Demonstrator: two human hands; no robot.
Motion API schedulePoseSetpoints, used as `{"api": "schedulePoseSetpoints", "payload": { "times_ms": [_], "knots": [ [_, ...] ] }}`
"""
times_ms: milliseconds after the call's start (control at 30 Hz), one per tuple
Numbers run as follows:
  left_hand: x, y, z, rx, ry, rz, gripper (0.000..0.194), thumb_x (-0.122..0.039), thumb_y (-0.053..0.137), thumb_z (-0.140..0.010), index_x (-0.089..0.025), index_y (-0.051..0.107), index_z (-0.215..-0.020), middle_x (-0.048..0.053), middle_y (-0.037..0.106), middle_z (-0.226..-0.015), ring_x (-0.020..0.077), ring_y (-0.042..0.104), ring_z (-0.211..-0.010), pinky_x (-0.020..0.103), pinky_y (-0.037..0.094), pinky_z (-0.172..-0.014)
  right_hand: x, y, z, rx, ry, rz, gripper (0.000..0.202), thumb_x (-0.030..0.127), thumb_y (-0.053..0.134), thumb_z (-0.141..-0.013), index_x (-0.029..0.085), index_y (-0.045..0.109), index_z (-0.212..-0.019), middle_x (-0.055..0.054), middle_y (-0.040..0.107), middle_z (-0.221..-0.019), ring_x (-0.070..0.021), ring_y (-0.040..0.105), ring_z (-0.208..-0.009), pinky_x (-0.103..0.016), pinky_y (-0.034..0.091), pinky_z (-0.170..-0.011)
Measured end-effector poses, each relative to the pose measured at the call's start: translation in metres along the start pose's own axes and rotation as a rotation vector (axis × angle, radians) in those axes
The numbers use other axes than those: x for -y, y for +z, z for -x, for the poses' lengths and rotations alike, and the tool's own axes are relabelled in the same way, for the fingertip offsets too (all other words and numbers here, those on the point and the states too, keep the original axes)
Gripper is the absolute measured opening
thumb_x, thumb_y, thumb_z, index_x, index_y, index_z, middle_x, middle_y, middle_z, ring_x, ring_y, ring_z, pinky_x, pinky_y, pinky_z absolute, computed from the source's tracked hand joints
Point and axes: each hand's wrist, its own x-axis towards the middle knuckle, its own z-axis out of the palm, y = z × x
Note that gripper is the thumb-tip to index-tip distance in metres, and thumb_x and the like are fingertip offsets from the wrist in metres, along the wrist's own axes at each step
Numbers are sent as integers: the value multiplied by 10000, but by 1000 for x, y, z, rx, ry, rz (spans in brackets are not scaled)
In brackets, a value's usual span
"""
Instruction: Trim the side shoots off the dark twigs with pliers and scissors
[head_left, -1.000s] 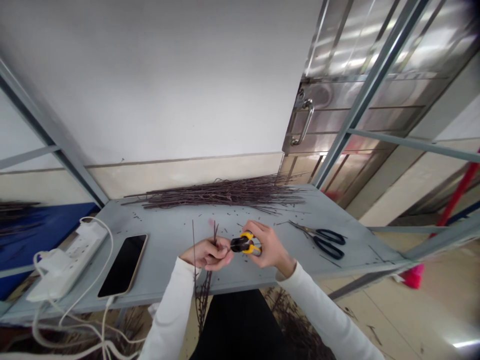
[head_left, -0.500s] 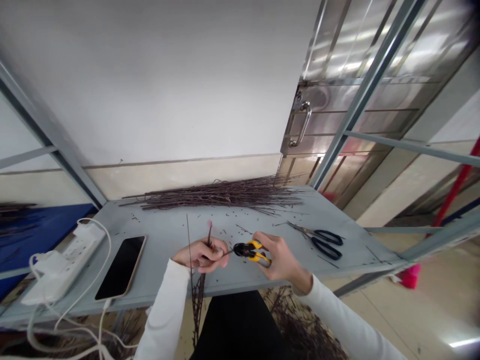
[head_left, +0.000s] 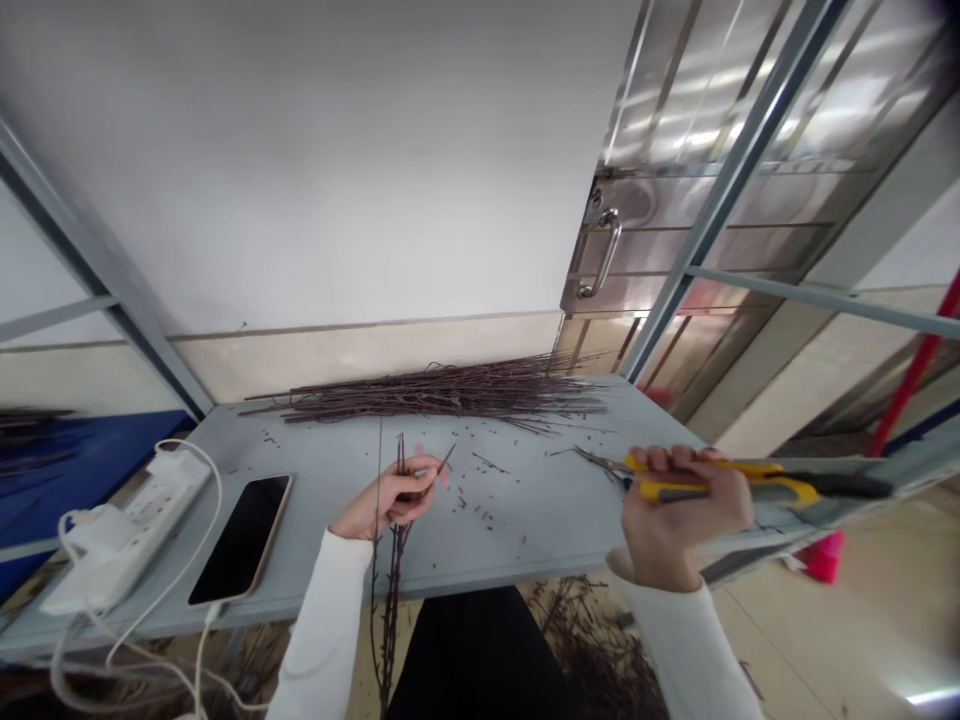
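Several thin dark twigs point(head_left: 390, 600) hang below the shelf edge, with my left hand point(head_left: 390, 497) closed around their upper part. One short twig end pokes out past its fingertips. Over at the right, my right hand point(head_left: 675, 520) grips the yellow-and-black cutting pliers point(head_left: 787, 488) by the handles, their dark jaws pointing right. Beneath that hand lies a pair of scissors point(head_left: 600, 461), its handles mostly hidden. Small twig bits point(head_left: 484, 512) are scattered on the grey shelf point(head_left: 337, 455) between both hands.
A long pile of twigs point(head_left: 442, 393) lies along the back by the wall. On the left are a phone point(head_left: 241, 540) with a cable plugged in and a white power strip point(head_left: 124, 545). Metal uprights point(head_left: 720, 210) flank the shelf. More twigs point(head_left: 592, 640) lie below it.
My right hand has moved right with the pliers, away from my left hand, and the jaws now point right instead of left. My left hand has shifted slightly left with the twigs.
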Motion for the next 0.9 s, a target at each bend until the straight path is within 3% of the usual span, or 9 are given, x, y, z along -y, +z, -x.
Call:
{"api": "schedulePoseSetpoints", "payload": {
  "times_ms": [67, 200, 333, 467, 567, 700, 900],
  "knots": [
    [0, 4, -1, -37, 0, -5, 225, -392, 573, -826, -167, 559, -822, -80, 423, -417, 28, 97, -348, 204, 38, -357, -1, -2, -3, -125, -63, -47, 147, 146, 447, -509, 217, 368, -611, 68, 289, -543, -94, 311, -485, -243, 365, -490],
    [0, 12, -1, -67, 14, -38, 254, -417, 578, -825, -164, 596, -847, -71, 446, -427, 26, 127, -341, 218, 62, -362, -10, -5, 3, -122, 9, -5, 161, 157, 473, -515, 217, 396, -642, 73, 332, -557, -91, 344, -496, -250, 392, -514],
    [-3, 21, 1, -120, 43, -86, 339, -463, 583, -810, -159, 624, -952, -69, 466, -439, 20, 135, -333, 222, 65, -362, -27, -10, 16, 76, 193, 202, 222, 212, 525, -549, 224, 382, -718, 85, 363, -606, -79, 384, -512, -245, 404, -540],
    [-4, 28, 1, -188, 73, -126, 422, -502, 571, -803, -149, 612, -1031, -71, 472, -435, 24, 145, -325, 210, 71, -348, -46, -26, 14, 490, 205, 991, 164, 349, 426, -715, 232, 391, -825, 69, 388, -624, -109, 433, -510, -256, 398, -521],
    [-3, 32, 0, -210, 112, -159, 417, -484, 548, -826, -141, 601, -1057, -67, 491, -447, 23, 154, -318, 203, 97, -341, -59, -39, 12, 741, 147, 1437, 217, 346, 481, -727, 208, 480, -895, 25, 511, -671, -152, 518, -598, -278, 399, -579],
    [0, 35, -1, -260, 145, -216, 408, -472, 524, -843, -132, 604, -1053, -63, 503, -454, 18, 165, -301, 205, 108, -338, -76, -49, 21, 862, 101, 1742, 285, 274, 582, -685, 185, 558, -955, -73, 624, -868, -228, 582, -758, -324, 379, -673],
    [7, 40, -10, -447, 168, -235, 454, -504, 527, -818, -133, 594, -1071, -59, 511, -447, 37, 198, -297, 211, 134, -350, -99, -55, 34, 916, 0, 2011, 352, 291, 588, -735, 132, 557, -1048, -173, 604, -1002, -334, 539, -980, -430, 336, -814]
  ]
}}
